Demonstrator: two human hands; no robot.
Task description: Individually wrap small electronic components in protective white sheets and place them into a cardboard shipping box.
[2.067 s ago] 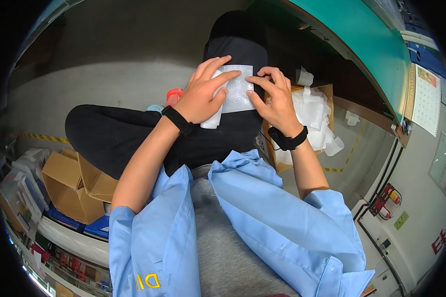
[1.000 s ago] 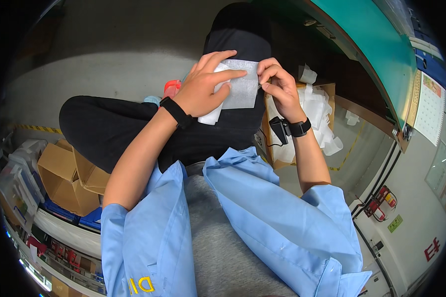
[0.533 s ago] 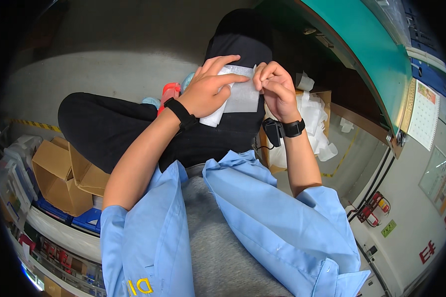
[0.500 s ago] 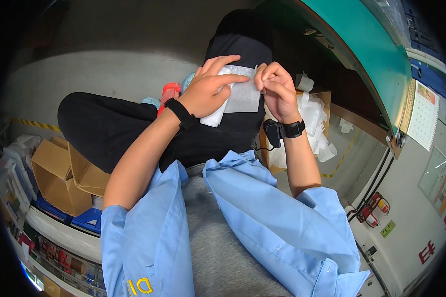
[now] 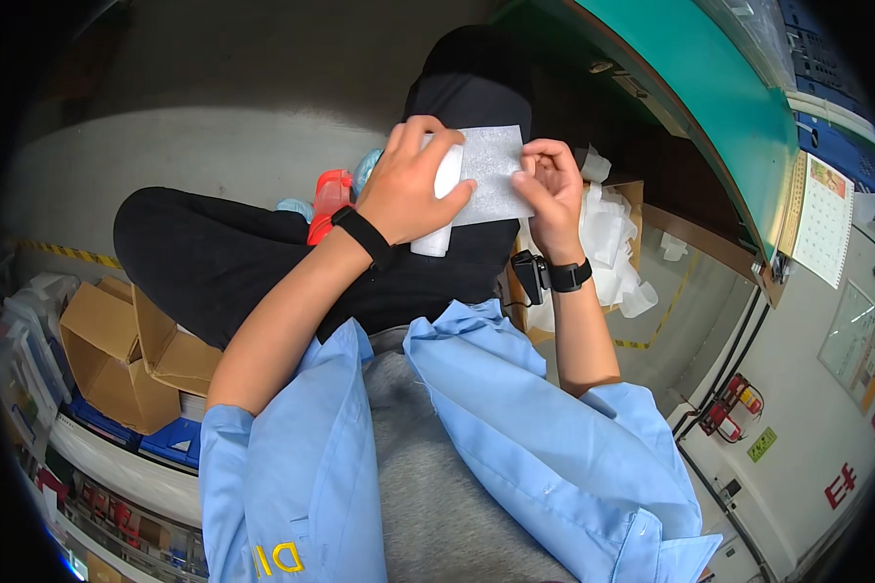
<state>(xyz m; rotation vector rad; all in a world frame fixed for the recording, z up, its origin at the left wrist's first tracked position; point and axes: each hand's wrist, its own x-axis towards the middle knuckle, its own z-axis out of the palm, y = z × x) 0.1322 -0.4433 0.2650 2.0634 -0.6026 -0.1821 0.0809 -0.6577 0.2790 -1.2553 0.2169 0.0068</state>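
Observation:
On my lap, over the dark trousers point(image 5: 360, 287), lies a roll point(image 5: 432, 243) of thin white sheet, foam-like in look. My left hand point(image 5: 408, 189) is wrapped over the roll, fingers curled across its far part and thumb near the unrolled piece. From the roll a flat, translucent piece of sheet point(image 5: 493, 167) stretches to the right. Its right edge meets my right hand point(image 5: 554, 194), whose thumb lies along that edge with the other fingers bent; the grip looks like a pinch.
Right of my leg is a cardboard box point(image 5: 636, 209) heaped with white sheet pieces point(image 5: 603, 243). A red plastic object point(image 5: 332, 199) and light-blue covers point(image 5: 296, 207) lie left of my hands. Open cartons point(image 5: 117, 360) stand at left. A green-sided table point(image 5: 690, 68) overhangs at upper right.
My left hand has closed from spread fingers to a curl over the roll. The right hand has gone from the sheet's far corner to its right edge; the sheet now lies more exposed.

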